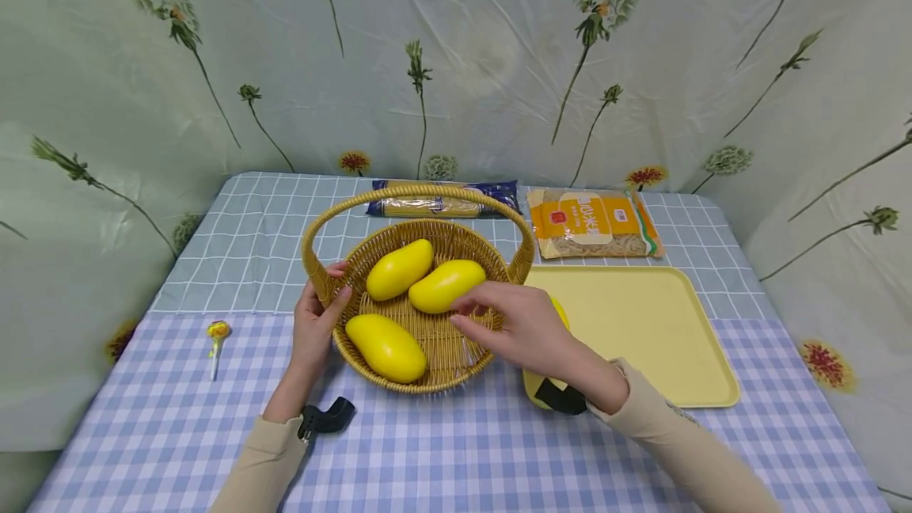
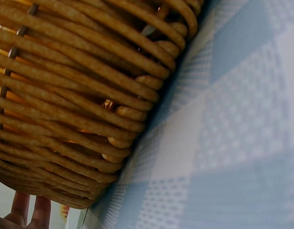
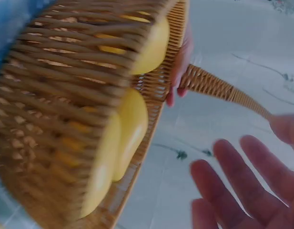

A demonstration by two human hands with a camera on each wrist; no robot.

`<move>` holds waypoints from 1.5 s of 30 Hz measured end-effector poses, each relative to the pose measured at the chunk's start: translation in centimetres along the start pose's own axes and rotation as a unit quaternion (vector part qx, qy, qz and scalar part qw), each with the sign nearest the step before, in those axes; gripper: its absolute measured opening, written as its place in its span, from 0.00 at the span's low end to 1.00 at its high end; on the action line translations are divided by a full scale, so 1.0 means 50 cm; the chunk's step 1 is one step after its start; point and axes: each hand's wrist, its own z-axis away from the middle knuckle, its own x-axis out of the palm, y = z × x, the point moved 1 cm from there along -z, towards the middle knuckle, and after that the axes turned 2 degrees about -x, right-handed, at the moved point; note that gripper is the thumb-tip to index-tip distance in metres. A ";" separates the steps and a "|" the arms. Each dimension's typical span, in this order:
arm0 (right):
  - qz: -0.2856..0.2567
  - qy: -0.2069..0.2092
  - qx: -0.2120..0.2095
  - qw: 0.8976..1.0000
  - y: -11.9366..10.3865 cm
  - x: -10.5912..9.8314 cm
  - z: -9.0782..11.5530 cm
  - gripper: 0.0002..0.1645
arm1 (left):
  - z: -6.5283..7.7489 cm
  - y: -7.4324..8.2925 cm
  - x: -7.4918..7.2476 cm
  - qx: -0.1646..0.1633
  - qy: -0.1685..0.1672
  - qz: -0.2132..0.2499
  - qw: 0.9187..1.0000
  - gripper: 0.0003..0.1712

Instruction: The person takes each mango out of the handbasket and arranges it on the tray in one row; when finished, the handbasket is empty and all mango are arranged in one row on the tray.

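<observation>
A wicker basket [image 1: 388, 384] with a tall arched handle stands in the middle of the table, holding three yellow mangoes [image 1: 400, 269]. My left hand [image 1: 313, 327] grips its left rim at the handle's base, thumb on the near side; in the left wrist view some fingers [image 2: 41, 212] show beyond the weave. Over the basket's right side hovers my right hand [image 1: 520, 319], fingers loosely bent and holding nothing. The right wrist view shows those fingers [image 3: 232, 176] spread, with mangoes [image 3: 132, 133] inside the basket. Another yellow thing [image 1: 560, 312] is partly hidden behind my right wrist.
To the right lies a pale yellow tray [image 1: 641, 339], partly under my right forearm. Behind are a spaghetti pack [image 1: 427, 209] and an orange pasta bag [image 1: 594, 224]. A lollipop [image 1: 217, 331] lies left of the basket. A flowered curtain [image 1: 484, 62] hangs behind the table.
</observation>
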 end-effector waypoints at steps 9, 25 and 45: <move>0.029 -0.190 0.032 0.981 -0.021 0.023 -0.078 0.23 | 0.000 0.001 -0.001 0.002 -0.002 -0.001 1.000 0.16; 0.001 -0.365 0.063 0.929 0.000 0.095 -0.142 0.35 | 0.000 -0.001 -0.001 -0.005 -0.002 -0.011 1.000 0.17; 0.031 -0.396 0.106 0.912 0.001 0.154 -0.165 0.35 | 0.001 -0.001 -0.003 -0.010 0.000 -0.018 1.000 0.17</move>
